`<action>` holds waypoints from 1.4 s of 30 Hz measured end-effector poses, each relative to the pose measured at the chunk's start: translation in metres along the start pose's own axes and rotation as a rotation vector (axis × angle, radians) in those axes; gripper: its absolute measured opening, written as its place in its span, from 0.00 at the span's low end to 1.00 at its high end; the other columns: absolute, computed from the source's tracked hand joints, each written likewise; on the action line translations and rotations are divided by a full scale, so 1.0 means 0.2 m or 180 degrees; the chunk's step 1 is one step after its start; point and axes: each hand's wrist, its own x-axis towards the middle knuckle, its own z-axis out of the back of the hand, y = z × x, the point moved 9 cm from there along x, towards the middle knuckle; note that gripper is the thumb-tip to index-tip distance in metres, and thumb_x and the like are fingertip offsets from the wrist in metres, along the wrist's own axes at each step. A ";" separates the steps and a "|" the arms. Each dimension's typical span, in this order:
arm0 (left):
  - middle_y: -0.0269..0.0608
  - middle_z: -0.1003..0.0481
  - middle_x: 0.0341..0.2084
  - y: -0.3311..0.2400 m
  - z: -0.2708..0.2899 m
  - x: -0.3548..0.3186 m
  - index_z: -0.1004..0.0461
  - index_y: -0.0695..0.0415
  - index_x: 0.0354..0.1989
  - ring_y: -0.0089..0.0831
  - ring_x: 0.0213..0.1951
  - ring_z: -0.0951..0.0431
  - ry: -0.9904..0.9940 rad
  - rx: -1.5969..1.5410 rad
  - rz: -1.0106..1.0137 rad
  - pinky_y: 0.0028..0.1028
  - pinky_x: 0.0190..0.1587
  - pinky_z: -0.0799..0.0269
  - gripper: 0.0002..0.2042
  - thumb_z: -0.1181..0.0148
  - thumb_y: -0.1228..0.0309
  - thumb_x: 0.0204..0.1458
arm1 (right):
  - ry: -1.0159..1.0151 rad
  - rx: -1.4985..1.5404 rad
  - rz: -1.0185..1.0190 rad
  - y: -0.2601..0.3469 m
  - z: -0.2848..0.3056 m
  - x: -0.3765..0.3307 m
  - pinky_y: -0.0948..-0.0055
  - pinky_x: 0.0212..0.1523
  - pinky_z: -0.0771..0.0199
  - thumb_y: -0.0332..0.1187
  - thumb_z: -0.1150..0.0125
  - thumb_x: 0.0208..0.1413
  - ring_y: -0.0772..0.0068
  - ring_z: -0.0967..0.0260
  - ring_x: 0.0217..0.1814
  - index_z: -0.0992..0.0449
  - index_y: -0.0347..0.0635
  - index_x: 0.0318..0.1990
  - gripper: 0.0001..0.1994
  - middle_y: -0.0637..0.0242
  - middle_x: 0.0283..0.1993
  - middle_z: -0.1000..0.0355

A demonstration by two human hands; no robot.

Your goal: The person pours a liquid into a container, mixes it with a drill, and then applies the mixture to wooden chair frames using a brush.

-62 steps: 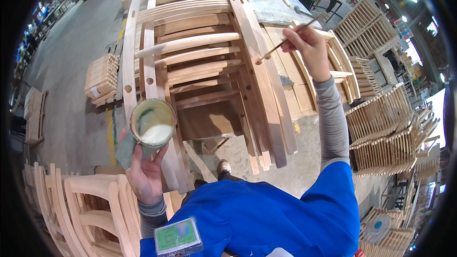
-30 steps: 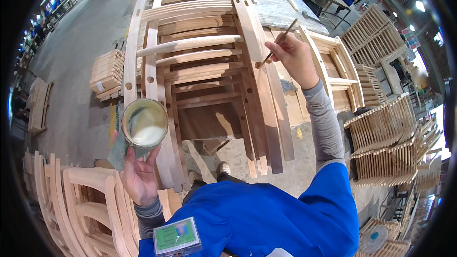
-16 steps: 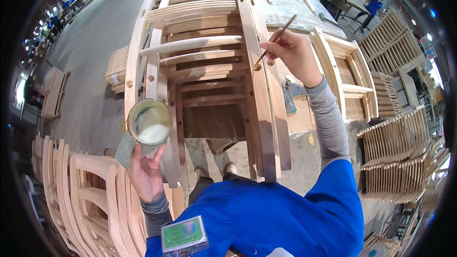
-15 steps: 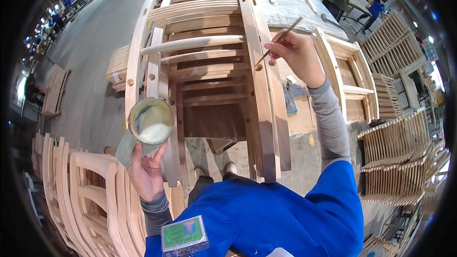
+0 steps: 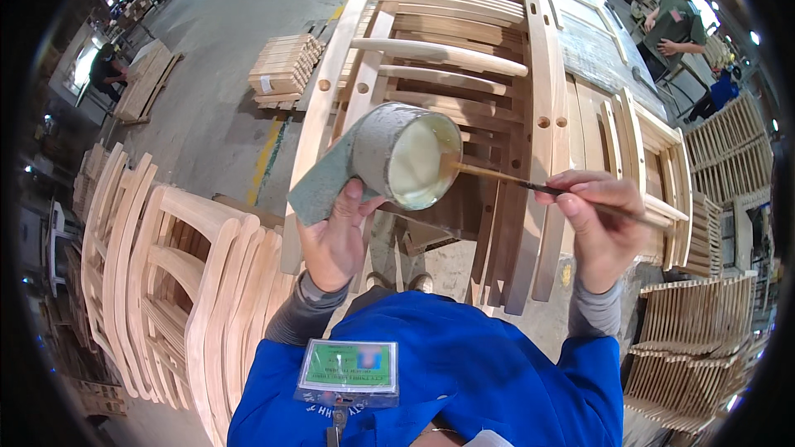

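My left hand is closed on a round, stained cup tilted to the right, with thick whitish liquid inside. A flat grey-green piece sticks out from the cup beside my fingers; whether it is a handle or a separate sheet, I cannot tell. In my right hand is a thin paintbrush, pinched between thumb and fingers. The brush's bristles are at the cup's mouth, over the right rim. Beneath both hands lies a stack of pale wooden chair frames with round holes in their posts.
Curved wooden frames stand in a row at lower left. A bundle of slats sits on the floor beyond. More frames lie right of the stack, and slatted stacks stand farther right. A co-worker stands at far right.
My right hand has brought the brush from a hole in the right post down to the cup. My left hand has raised the cup and tipped it rightward. The view has shifted.
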 end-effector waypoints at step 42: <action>0.45 0.32 0.47 0.27 0.09 0.06 0.39 0.62 0.52 0.38 0.48 0.29 -0.0105 -0.0759 0.1690 0.42 0.47 0.27 0.15 0.55 0.74 0.56 | -0.1085 -0.1998 -0.0633 -0.49 0.56 0.20 0.80 0.29 0.25 0.24 0.41 0.49 0.77 0.28 0.26 0.31 0.32 0.29 0.05 0.64 0.25 0.29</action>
